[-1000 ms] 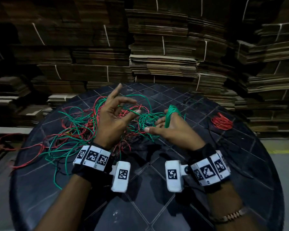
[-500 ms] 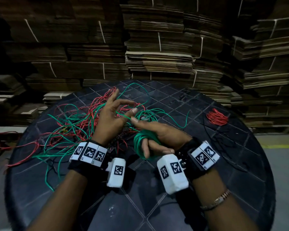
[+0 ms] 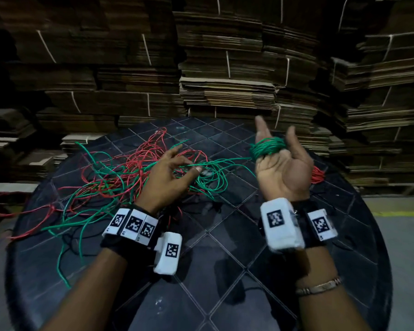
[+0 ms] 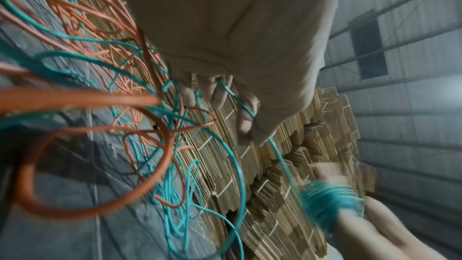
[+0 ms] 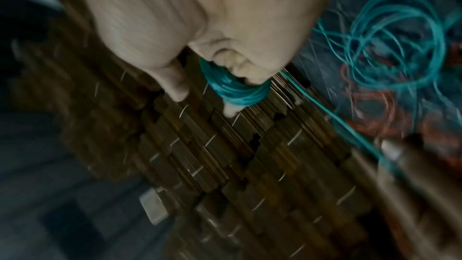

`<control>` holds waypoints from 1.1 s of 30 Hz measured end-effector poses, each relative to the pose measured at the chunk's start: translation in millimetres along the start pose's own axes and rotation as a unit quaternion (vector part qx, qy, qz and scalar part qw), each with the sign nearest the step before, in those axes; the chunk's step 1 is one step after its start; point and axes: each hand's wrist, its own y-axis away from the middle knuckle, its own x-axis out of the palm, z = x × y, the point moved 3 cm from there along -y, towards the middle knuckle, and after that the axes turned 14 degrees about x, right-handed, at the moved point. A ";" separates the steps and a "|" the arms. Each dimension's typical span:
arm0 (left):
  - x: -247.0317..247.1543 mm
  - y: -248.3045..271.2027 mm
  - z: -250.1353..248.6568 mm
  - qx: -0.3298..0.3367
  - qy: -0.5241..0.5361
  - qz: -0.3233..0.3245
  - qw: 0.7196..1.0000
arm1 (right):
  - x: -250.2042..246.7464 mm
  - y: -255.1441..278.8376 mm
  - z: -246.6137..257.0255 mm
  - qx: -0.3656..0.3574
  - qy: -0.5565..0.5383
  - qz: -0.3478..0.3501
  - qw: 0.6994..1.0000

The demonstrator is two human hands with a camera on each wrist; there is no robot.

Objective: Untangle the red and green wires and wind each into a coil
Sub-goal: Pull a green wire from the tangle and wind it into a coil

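Observation:
A tangle of red and green wires [image 3: 129, 175] lies on the left half of the round dark table [image 3: 225, 259]. My left hand [image 3: 191, 164] hovers over it and pinches a green strand [image 3: 225, 160] between thumb and finger; the left wrist view shows this strand [image 4: 250, 110] running through the fingers. It stretches right to a green coil [image 3: 268, 146] wound round the fingers of my right hand [image 3: 282, 170]. That hand is raised, palm up, with the index finger and thumb sticking out. The right wrist view shows the coil [image 5: 235, 88] on curled fingers.
A small red wire coil [image 3: 318, 174] lies on the table's right side, partly hidden behind my right hand. Red strands [image 3: 0, 204] hang over the left edge. Tall stacks of flattened cardboard [image 3: 225, 68] stand close behind the table.
My right hand has risen, moved right and turned palm up with the green coil, pulling the strand out between the hands. My left hand stays over the tangle, holding the strand.

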 end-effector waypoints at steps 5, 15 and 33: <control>-8.1 -1.0 -20.2 0.056 0.001 -0.046 0.997 | -13.7 -9.8 -16.2 -0.016 0.445 -0.226 0.867; -24.4 0.3 -25.3 0.091 0.054 -0.140 0.985 | -4.5 6.3 -76.6 0.158 0.705 -0.092 0.685; -29.6 -1.2 3.9 -0.021 0.036 -0.171 0.984 | 11.9 19.1 18.5 0.014 0.005 0.058 0.998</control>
